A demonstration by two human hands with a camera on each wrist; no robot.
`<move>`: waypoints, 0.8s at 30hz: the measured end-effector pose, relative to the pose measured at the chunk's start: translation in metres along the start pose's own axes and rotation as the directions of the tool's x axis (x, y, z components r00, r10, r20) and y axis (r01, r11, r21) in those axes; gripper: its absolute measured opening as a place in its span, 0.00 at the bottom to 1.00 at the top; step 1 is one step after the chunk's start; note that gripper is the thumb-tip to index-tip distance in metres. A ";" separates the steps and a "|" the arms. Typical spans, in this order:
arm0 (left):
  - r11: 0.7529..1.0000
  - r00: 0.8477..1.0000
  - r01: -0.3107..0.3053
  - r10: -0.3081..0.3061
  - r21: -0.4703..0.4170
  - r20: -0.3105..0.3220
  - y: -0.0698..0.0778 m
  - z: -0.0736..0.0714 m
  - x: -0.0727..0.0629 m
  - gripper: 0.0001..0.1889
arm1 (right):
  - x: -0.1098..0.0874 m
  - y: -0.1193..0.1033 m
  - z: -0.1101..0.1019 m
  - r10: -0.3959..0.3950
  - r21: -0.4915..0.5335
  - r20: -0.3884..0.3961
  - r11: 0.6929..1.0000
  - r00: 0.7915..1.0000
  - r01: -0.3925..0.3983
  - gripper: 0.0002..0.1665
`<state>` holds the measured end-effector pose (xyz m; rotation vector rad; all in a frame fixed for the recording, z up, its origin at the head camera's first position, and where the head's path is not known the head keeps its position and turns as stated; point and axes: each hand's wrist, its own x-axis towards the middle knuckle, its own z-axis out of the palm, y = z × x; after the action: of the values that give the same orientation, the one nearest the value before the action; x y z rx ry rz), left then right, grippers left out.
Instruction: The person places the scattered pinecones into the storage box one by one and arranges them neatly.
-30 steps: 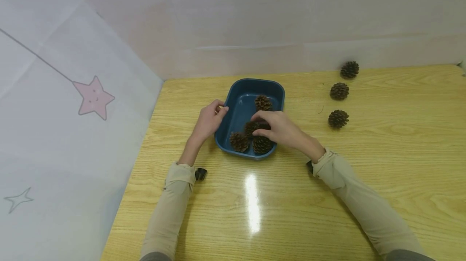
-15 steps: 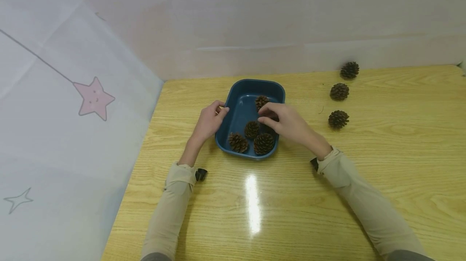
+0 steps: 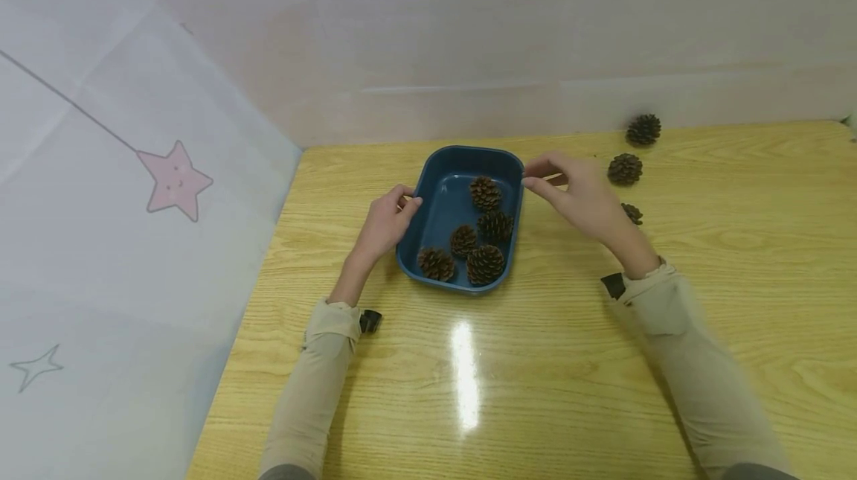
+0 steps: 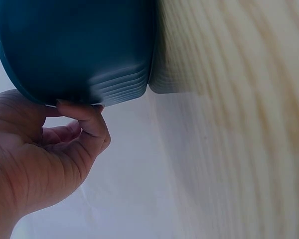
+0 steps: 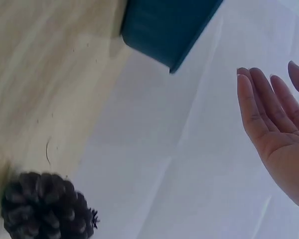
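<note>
Right hand withdrawn, blue tub (five pinecones)

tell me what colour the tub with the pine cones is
The tub is a plain dark teal-blue, seen best in the head view.

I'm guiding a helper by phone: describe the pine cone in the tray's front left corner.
On the wooden table stands a blue tray. Find its front left corner, in the head view. The pine cone there lies farthest left of the five inside.

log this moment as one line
left hand: holds dark-blue rounded-rectangular plastic bin | right hand: empty, beside bin | five brown scaly pinecones inside | three more pinecones on yellow wood-grain table
</note>
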<state>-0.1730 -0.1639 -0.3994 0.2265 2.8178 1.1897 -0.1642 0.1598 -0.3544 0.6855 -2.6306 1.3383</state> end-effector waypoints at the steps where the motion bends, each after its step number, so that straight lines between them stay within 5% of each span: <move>1: 1.000 1.000 0.000 0.000 0.000 0.000 0.000 0.000 0.000 0.19 | -0.001 0.000 -0.004 -0.008 -0.003 -0.021 1.000 1.000 0.008 0.14; 9: 1.000 1.000 0.008 -0.008 -0.001 0.003 0.003 -0.001 -0.001 0.19 | -0.016 0.017 -0.024 -0.008 -0.080 -0.076 0.997 0.997 0.002 0.11; 13: 1.000 1.000 0.006 -0.006 -0.002 0.003 0.003 -0.001 0.000 0.19 | -0.030 0.029 -0.040 0.121 -0.087 -0.031 0.989 0.992 -0.124 0.18; 17: 1.000 1.000 0.009 -0.009 0.001 0.006 0.002 -0.002 -0.001 0.19 | -0.042 0.041 -0.063 0.278 -0.078 0.050 0.958 0.959 -0.274 0.28; 24: 1.000 1.000 0.023 -0.023 0.005 0.017 0.002 -0.002 -0.001 0.19 | -0.057 0.063 -0.088 0.378 -0.125 0.118 0.923 0.918 -0.364 0.37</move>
<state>-0.1716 -0.1641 -0.3961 0.2028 2.8005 1.1713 -0.1502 0.2807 -0.3643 0.2805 -3.0334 1.2662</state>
